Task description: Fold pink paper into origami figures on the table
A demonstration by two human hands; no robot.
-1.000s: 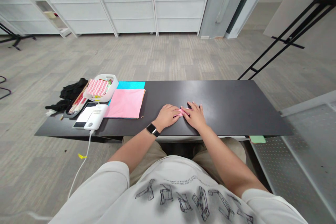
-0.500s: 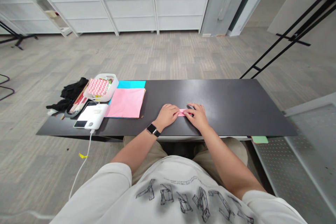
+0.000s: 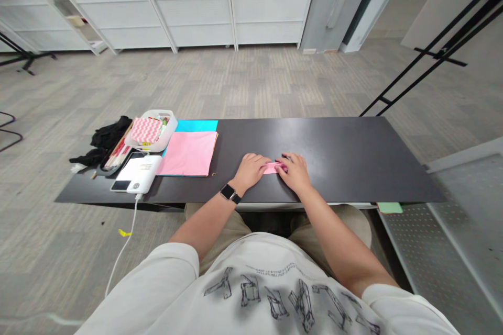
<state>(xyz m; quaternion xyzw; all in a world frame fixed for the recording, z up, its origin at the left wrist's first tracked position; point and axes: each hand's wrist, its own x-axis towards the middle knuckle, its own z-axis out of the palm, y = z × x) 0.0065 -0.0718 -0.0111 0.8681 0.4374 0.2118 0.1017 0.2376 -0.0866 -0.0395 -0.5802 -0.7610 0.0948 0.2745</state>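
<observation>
A small folded strip of pink paper (image 3: 270, 168) lies on the dark table between my hands. My left hand (image 3: 250, 170), with a watch on its wrist, holds the strip's left end with thumb and fingertips. At the other end, my right hand (image 3: 294, 171) grips the paper, its thumb on the near side and its fingers bent over the far side. Parts of the strip are hidden under the fingers of both hands.
Left on the table (image 3: 338, 152) lies a stack of pink sheets (image 3: 190, 154) over a blue sheet (image 3: 198, 125). Beyond it are a white basket (image 3: 172, 128), a white power bank (image 3: 144, 174) with a cable, a pen case (image 3: 118, 161) and black cloth (image 3: 110, 133).
More of the pink strip shows between my hands now. My left fingers have drawn slightly back, and my right thumb and fingers have shifted a little along the paper.
</observation>
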